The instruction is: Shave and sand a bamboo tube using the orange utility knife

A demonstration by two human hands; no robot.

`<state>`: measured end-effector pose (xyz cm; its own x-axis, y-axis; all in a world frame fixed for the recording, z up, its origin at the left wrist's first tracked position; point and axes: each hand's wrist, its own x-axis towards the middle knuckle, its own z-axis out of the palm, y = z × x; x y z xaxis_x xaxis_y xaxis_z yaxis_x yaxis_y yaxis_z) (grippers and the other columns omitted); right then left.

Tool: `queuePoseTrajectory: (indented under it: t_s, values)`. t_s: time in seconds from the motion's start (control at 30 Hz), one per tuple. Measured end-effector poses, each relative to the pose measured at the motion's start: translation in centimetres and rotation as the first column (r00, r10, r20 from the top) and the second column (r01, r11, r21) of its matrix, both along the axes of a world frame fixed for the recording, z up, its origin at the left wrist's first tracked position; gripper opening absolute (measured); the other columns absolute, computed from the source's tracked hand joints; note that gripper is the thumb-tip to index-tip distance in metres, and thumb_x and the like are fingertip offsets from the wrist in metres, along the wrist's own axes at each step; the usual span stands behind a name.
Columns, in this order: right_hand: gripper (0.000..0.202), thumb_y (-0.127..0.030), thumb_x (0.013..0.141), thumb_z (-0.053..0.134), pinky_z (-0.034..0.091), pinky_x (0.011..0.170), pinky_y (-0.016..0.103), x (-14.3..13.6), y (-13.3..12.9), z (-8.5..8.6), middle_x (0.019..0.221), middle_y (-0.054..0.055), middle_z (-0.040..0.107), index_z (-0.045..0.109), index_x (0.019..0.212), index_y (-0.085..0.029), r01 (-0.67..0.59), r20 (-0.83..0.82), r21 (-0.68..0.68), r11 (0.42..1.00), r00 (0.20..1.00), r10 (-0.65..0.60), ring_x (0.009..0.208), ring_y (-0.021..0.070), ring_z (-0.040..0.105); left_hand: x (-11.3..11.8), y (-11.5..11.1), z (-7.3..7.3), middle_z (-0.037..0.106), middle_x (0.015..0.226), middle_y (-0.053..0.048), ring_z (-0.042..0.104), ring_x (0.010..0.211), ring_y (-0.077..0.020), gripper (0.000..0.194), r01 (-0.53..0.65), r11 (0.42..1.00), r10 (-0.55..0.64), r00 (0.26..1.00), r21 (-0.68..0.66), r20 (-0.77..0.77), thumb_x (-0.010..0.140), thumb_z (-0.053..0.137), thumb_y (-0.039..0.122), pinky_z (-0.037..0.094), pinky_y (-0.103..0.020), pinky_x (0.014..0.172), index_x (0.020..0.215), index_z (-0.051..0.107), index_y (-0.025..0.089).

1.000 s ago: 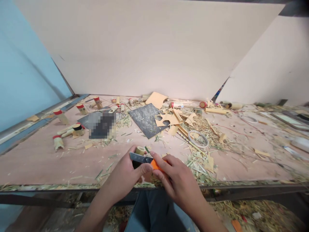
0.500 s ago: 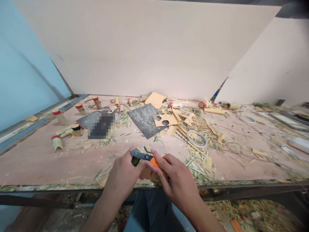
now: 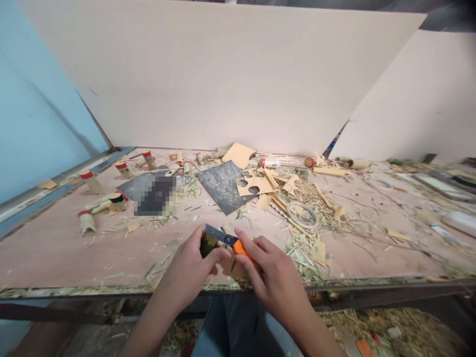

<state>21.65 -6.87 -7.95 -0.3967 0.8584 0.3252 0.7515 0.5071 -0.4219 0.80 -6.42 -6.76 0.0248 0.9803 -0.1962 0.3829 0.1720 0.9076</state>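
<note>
My right hand [image 3: 269, 263] is closed round the orange handle of a utility knife [image 3: 242, 249]. Its grey blade points left and lies over a small green piece [image 3: 208, 244], which looks like bamboo. That piece sits in my left hand [image 3: 195, 265], between thumb and fingers; its lower part is hidden. Both hands are close together above the table's front edge. Beyond them lie a dark grey sheet [image 3: 225, 186] and a tan sheet with round holes cut in it [image 3: 257, 185].
Red-topped bamboo pieces [image 3: 92, 182] stand at the left of the table [image 3: 55, 253]. A white ring [image 3: 302, 214] lies among shavings right of centre. A large pale board [image 3: 230, 74] rises behind. Shavings litter the floor.
The knife blade has shifted slightly right and its tip has risen. The left thumb and the knife handle are a little farther apart, and more of the green piece shows.
</note>
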Motion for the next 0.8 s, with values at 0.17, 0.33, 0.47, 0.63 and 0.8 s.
queuePoseTrajectory:
  t_s: [0.17, 0.33, 0.47, 0.63, 0.8]
  values:
    - [0.049, -0.041, 0.110, 0.040, 0.053, 0.075, 0.033, 0.12, 0.05, 0.24, 0.104, 0.008, 0.066, 0.045, 0.158, -0.031, -0.078, -0.004, -0.045, 0.996, 0.997, 0.078, 0.090, 0.0229, 0.066, -0.11, -0.25, 0.51, 0.065, 0.086, 0.004, 0.063, 0.064, -0.0145, 0.041, 0.038, 0.999, -0.039, 0.995, 0.012, 0.090, 0.084, 0.075, 0.052, 0.049, -0.024, 0.056, 0.107, 0.057, 0.023]
    - [0.049, -0.042, 0.110, 0.041, 0.053, 0.076, 0.033, 0.10, -0.11, 0.26, 0.103, 0.008, 0.066, 0.046, 0.157, -0.030, -0.081, 0.013, -0.051, 0.995, 0.997, 0.082, 0.089, 0.0225, 0.065, -0.13, -0.14, 0.61, 0.068, 0.087, 0.002, 0.065, 0.068, -0.0173, 0.042, 0.061, 0.998, -0.063, 0.996, 0.034, 0.062, 0.086, 0.073, 0.052, 0.048, -0.025, 0.057, 0.111, 0.061, 0.021]
    - [0.049, -0.042, 0.110, 0.042, 0.053, 0.075, 0.034, -0.01, -0.26, 0.20, 0.102, 0.008, 0.066, 0.047, 0.157, -0.029, -0.069, 0.044, -0.026, 0.997, 0.997, 0.070, 0.088, 0.0229, 0.066, 0.06, -0.23, 0.64, 0.073, 0.097, -0.002, 0.067, 0.086, -0.0239, 0.040, 0.032, 0.994, -0.025, 0.997, 0.103, -0.071, 0.087, 0.071, 0.056, 0.049, -0.030, 0.070, 0.105, 0.064, 0.021]
    - [0.049, -0.041, 0.110, 0.042, 0.052, 0.071, 0.031, -0.23, -0.04, 0.00, 0.100, 0.008, 0.068, 0.049, 0.156, -0.028, 0.037, 0.046, 0.030, 0.999, 0.998, -0.038, 0.084, 0.0220, 0.067, 0.54, -0.26, 0.72, 0.069, 0.079, -0.001, 0.063, 0.077, -0.0241, 0.036, -0.016, 0.993, 0.052, 0.944, 0.113, -0.327, 0.090, 0.064, 0.058, 0.041, -0.031, 0.065, 0.084, 0.060, 0.022]
    - [0.049, -0.041, 0.110, 0.040, 0.052, 0.070, 0.030, -0.20, 0.11, -0.21, 0.102, 0.008, 0.069, 0.048, 0.156, -0.027, 0.109, -0.026, 0.026, 0.994, 0.994, -0.108, 0.086, 0.0217, 0.068, 0.44, 0.12, 0.44, 0.059, 0.074, 0.005, 0.061, 0.070, -0.0179, 0.037, -0.008, 0.993, 0.034, 0.973, 0.116, -0.227, 0.094, 0.060, 0.056, 0.039, -0.027, 0.062, 0.082, 0.050, 0.022]
